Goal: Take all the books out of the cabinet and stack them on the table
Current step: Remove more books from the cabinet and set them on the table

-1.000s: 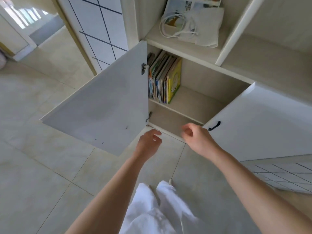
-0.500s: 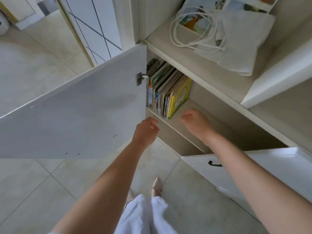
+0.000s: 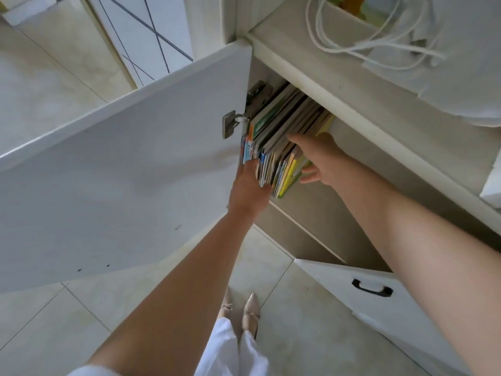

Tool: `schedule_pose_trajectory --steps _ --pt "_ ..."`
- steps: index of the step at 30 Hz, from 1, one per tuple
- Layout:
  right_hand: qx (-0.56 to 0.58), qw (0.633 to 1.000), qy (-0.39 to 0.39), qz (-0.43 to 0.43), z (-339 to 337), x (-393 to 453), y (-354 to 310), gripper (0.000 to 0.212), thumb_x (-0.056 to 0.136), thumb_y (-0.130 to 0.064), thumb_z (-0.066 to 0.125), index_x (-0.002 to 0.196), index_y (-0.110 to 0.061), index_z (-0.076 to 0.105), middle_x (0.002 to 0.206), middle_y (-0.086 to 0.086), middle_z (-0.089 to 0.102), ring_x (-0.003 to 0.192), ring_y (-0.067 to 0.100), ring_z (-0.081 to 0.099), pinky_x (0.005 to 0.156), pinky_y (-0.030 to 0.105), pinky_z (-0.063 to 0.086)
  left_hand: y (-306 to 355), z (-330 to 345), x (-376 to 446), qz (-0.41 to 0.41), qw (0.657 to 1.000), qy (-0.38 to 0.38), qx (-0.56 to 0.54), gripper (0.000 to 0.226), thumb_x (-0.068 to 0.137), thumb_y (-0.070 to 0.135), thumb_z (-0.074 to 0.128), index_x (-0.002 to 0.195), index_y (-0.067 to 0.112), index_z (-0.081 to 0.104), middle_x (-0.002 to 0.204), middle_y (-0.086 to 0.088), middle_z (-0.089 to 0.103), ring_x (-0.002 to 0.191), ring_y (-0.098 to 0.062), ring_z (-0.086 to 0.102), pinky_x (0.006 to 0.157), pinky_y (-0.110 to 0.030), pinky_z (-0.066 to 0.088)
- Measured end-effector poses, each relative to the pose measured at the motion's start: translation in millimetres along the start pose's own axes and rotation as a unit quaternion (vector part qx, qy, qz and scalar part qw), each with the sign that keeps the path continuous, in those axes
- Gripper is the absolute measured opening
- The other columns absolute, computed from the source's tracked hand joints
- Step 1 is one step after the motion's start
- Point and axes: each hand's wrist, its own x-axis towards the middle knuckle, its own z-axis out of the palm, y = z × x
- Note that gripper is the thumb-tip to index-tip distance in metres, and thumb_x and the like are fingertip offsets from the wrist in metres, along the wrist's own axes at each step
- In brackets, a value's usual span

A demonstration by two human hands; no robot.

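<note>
A row of thin colourful books stands upright at the left end of the cabinet shelf, just behind the door hinge. My left hand reaches to the left end of the row, with its fingertips against the spines. My right hand lies with spread fingers against the yellow book at the right end, its fingertips over the top edges. The books stand on the shelf between my two hands. No table is in view.
The left cabinet door swings wide open beside my left arm. The right door, with its black handle, hangs open under my right arm. On the ledge above lie a white cable and a cloth.
I have leaned closer to the cabinet. Both hands moved forward from in front of the shelf to the row of books and now touch its two ends.
</note>
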Motion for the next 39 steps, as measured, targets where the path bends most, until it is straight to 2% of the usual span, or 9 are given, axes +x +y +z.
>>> schedule_pose_trajectory --steps 3,6,8,11,15,22,30,34,39 --pt "0.009 1.000 -0.011 0.016 9.6 11.9 -5.5 0.054 0.087 -0.033 0.066 0.130 -0.011 0.042 0.103 0.011 0.055 0.116 0.044 0.052 0.090 0.053 0.052 0.2 4.5 16.2 0.023 1.000 0.010 -0.007 0.060 0.086 0.013 0.061 0.142 0.016 0.038 0.141 -0.009 0.047 0.122 -0.027 0.053 0.098 -0.043 0.050" --pt "0.013 0.999 0.000 0.036 12.7 24.0 -4.5 0.020 0.089 -0.022 0.066 0.097 -0.009 0.053 0.086 0.010 0.052 0.110 0.046 0.055 0.081 0.054 0.053 -4.4 15.6 24.8 0.048 0.999 0.015 -0.001 0.057 0.085 0.011 0.061 0.138 0.015 0.040 0.135 -0.008 0.051 0.120 -0.028 0.056 0.093 -0.045 0.054" --pt "0.018 0.999 -0.002 0.042 10.8 27.9 -2.3 0.022 0.090 -0.019 0.063 0.079 -0.009 0.048 0.084 0.010 0.051 0.109 0.047 0.055 0.089 0.060 0.051 -5.8 22.5 22.3 0.064 0.996 0.066 0.000 0.061 0.083 0.004 0.061 0.138 0.015 0.039 0.137 -0.008 0.046 0.121 -0.028 0.054 0.092 -0.043 0.055" --pt "0.021 0.999 0.002 0.041 11.8 33.1 1.3 0.022 0.090 -0.017 0.064 0.083 -0.007 0.046 0.084 0.011 0.050 0.105 0.047 0.058 0.089 0.062 0.050 -8.6 32.2 15.1 0.079 0.985 0.150 -0.034 0.054 0.081 -0.001 0.059 0.130 0.015 0.044 0.132 -0.006 0.048 0.111 -0.026 0.059 0.081 -0.040 0.058" --pt "0.013 0.999 -0.001 0.036 12.6 41.4 4.0 0.026 0.089 -0.016 0.065 0.075 -0.008 0.044 0.099 0.015 0.053 0.102 0.047 0.060 0.086 0.059 0.053 -16.6 47.9 8.2 0.092 0.983 0.141 -0.067 0.043 0.083 -0.005 0.056 0.125 0.007 0.051 0.126 -0.010 0.058 0.106 -0.024 0.062 0.076 -0.024 0.053" --pt "0.006 0.999 -0.011 0.038 4.0 58.0 14.4 0.023 0.087 -0.011 0.066 0.101 -0.007 0.048 0.100 0.017 0.053 0.096 0.046 0.062 0.073 0.054 0.059 -32.3 69.4 9.3 0.085 0.988 0.103 -0.075 0.056 0.083 -0.002 0.057 0.135 0.012 0.046 0.134 -0.008 0.054 0.117 -0.022 0.056 0.085 -0.021 0.045" --pt "-0.009 0.999 -0.005 0.036 2.0 65.9 19.5 0.016 0.085 -0.012 0.067 0.092 -0.004 0.055 0.115 0.022 0.058 0.094 0.041 0.065 0.067 0.051 0.061 -47.2 91.7 11.9 0.104 0.983 0.110 -0.101 0.063 0.080 -0.002 0.059 0.138 0.012 0.042 0.135 -0.007 0.053 0.120 -0.023 0.054 0.090 -0.034 0.055" --pt "-0.009 0.999 -0.024 0.044 -3.1 66.0 23.4 0.038 0.087 -0.011 0.063 0.122 -0.003 0.051 0.115 0.024 0.060 0.087 0.043 0.068 0.070 0.054 0.060 -48.4 96.0 6.9 0.108 0.983 0.096 -0.109 0.064 0.078 -0.001 0.059 0.137 0.017 0.042 0.134 -0.002 0.052 0.117 -0.020 0.055 0.089 -0.039 0.056" --pt "-0.016 0.999 -0.013 0.039 -2.4 60.2 23.1 0.039 0.087 -0.014 0.065 0.122 -0.006 0.051 0.114 0.021 0.061 0.084 0.041 0.069 0.075 0.056 0.058 -52.4 95.5 10.4 0.092 0.986 0.074 -0.114 0.072 0.075 0.003 0.062 0.140 0.020 0.038 0.136 0.000 0.052 0.124 -0.019 0.049 0.096 -0.042 0.052"
